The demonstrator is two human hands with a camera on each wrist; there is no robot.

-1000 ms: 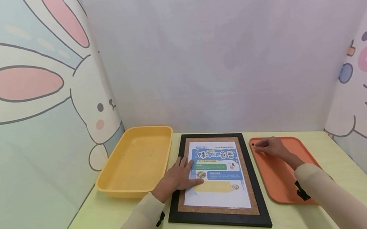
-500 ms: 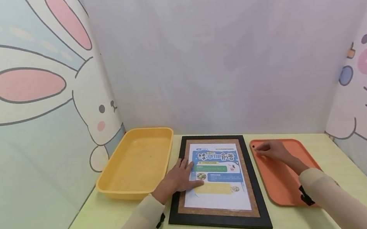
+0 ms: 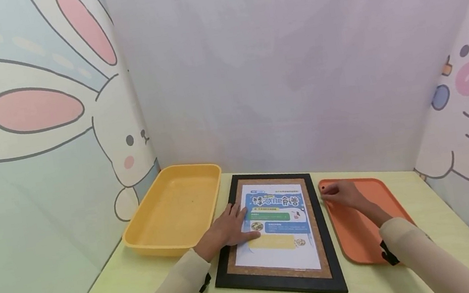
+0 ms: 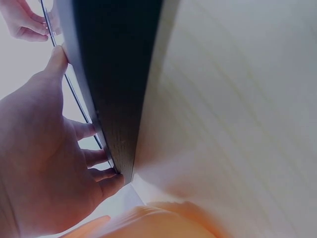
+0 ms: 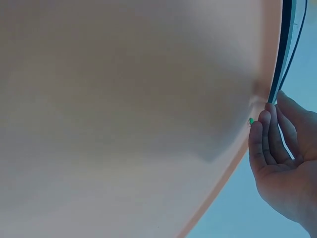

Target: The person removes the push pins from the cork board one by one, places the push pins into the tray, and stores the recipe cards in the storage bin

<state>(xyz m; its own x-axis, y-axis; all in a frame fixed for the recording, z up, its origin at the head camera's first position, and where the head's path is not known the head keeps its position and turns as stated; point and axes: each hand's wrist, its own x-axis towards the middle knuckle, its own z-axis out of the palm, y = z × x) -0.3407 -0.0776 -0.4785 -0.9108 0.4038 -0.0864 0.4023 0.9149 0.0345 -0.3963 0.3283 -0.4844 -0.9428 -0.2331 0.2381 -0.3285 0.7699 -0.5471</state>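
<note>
A black-framed cork board [image 3: 280,281] lies on the table, a printed sheet [image 3: 277,259] covering most of its cork. My left hand [image 3: 228,227] rests spread on the board's left side, fingers over the frame and the sheet's edge; the left wrist view shows the fingertips along the black frame. My right hand [image 3: 346,195] is at the upper left rim of the orange tray [image 3: 358,244], thumb and fingertips drawn together. Beside its fingertips in the right wrist view is a tiny green piece [image 5: 251,120]. I cannot tell whether anything is between the right fingertips.
Left of the board stands a deep yellow tray [image 3: 180,209], close to the left wall panel with a cartoon rabbit [image 3: 120,132]. A pale cloth [image 3: 278,70] hangs behind the table. A tiny dark spot [image 3: 323,187] shows at the orange tray's upper left corner.
My right hand has shifted slightly left, its fingertips now at the orange tray's left rim beside the board. My left hand stays in place.
</note>
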